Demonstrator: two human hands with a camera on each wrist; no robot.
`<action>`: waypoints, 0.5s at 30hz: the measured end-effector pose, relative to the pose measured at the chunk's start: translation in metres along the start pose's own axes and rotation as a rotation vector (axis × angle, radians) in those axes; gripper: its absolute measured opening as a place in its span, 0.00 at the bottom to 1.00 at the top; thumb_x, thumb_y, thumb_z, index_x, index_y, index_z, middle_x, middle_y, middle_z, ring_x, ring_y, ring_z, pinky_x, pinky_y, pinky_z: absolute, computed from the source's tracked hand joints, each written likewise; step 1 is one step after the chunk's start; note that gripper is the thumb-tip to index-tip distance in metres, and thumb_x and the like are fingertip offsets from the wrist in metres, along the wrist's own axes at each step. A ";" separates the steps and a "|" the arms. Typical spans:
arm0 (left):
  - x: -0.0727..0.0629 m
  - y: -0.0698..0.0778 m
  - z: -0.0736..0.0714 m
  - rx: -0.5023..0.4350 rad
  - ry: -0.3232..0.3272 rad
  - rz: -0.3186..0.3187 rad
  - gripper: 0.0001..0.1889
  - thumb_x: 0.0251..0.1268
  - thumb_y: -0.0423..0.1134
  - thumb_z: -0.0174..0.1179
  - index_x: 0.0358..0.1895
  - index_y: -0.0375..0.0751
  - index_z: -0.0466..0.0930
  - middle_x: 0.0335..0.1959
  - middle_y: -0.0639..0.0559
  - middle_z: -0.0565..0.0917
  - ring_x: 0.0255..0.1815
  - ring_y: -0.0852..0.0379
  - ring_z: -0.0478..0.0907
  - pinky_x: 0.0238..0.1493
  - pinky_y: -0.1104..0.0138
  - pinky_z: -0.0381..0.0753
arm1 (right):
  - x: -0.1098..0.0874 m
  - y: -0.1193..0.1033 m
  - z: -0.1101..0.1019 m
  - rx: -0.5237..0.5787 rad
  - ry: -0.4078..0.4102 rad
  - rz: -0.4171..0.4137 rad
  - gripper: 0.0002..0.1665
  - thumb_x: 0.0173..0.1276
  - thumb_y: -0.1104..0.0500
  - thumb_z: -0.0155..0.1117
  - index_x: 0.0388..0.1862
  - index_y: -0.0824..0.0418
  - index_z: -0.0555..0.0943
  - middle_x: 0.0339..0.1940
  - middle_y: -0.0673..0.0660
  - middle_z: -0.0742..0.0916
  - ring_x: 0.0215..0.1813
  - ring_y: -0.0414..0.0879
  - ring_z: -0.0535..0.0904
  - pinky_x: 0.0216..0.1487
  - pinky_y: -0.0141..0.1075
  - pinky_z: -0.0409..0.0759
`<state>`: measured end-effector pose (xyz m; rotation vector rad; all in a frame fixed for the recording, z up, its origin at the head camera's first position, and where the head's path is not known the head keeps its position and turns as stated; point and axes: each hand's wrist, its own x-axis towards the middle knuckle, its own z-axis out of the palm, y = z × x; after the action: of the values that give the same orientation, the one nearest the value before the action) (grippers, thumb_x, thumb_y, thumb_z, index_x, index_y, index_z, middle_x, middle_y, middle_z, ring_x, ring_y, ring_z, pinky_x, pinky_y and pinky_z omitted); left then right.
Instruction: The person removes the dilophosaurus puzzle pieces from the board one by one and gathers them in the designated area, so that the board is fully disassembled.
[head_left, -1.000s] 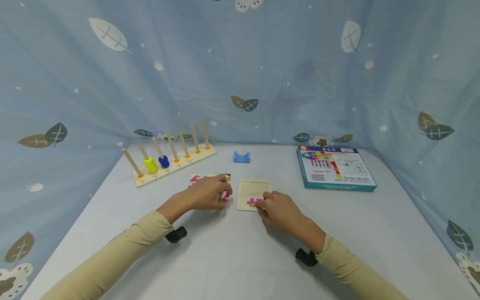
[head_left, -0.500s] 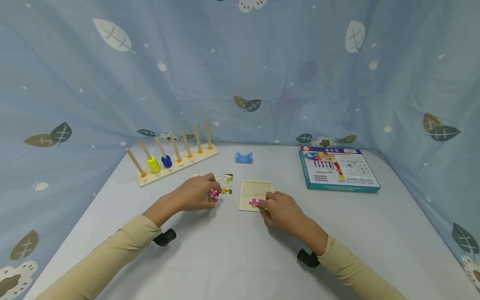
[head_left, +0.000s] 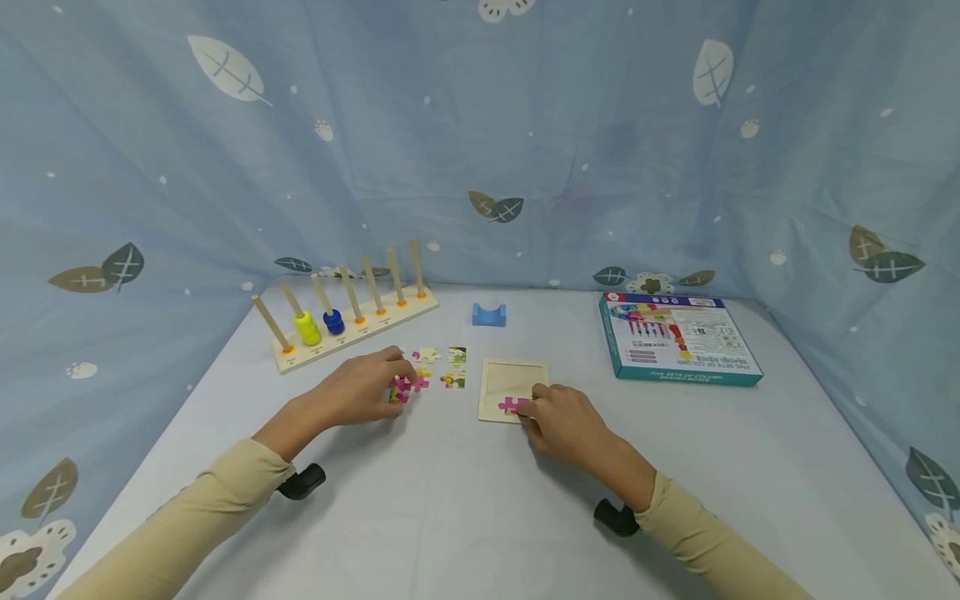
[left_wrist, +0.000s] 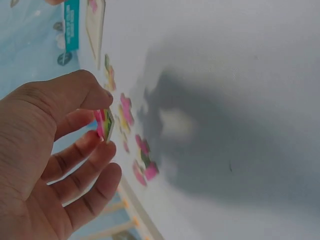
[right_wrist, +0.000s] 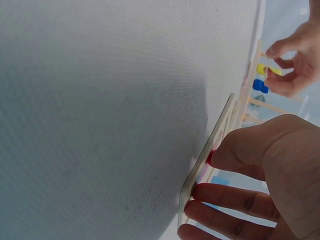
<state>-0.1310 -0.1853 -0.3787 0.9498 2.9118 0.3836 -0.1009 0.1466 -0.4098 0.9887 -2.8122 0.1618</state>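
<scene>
My left hand [head_left: 362,388] pinches a pink-and-green jigsaw piece [left_wrist: 103,124] between thumb and fingers, above the table. Several loose jigsaw pieces [head_left: 453,380] lie beside and beyond that hand, some partly hidden by it. To their right is a square wooden puzzle tray [head_left: 512,377], with pink jigsaw pieces [head_left: 511,405] along its near side. My right hand [head_left: 566,422] is at the tray's near right corner, pinching a pink piece there; the thumb tip meets the piece's reddish edge [right_wrist: 210,157] in the right wrist view. The fingers hide most of that piece.
A wooden peg board [head_left: 367,323] with yellow rings [head_left: 307,328] and blue rings [head_left: 333,322] stands at the back left. Behind the tray is a small blue block [head_left: 489,316] with a curved top. A flat teal toy box [head_left: 678,340] lies at the back right.
My left hand has moved left with its jigsaw piece, uncovering loose pieces that it hid before. The right hand has stayed at the tray's corner.
</scene>
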 end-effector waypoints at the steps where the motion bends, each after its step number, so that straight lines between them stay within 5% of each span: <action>1: -0.001 -0.002 -0.001 -0.002 0.003 -0.004 0.18 0.54 0.40 0.73 0.49 0.45 0.85 0.43 0.55 0.77 0.33 0.62 0.73 0.35 0.64 0.75 | 0.000 0.000 0.000 -0.001 0.000 0.001 0.10 0.58 0.59 0.74 0.40 0.54 0.91 0.25 0.51 0.80 0.23 0.41 0.66 0.26 0.31 0.68; 15: -0.018 -0.020 0.003 -0.017 -0.025 -0.049 0.17 0.51 0.40 0.74 0.47 0.47 0.86 0.43 0.57 0.78 0.35 0.60 0.72 0.37 0.63 0.75 | 0.000 0.001 -0.001 -0.001 -0.001 0.003 0.10 0.59 0.59 0.74 0.41 0.54 0.91 0.26 0.51 0.81 0.24 0.41 0.67 0.26 0.31 0.69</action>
<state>-0.1274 -0.2112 -0.3874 0.8727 2.8980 0.3899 -0.1009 0.1473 -0.4092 0.9853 -2.8147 0.1595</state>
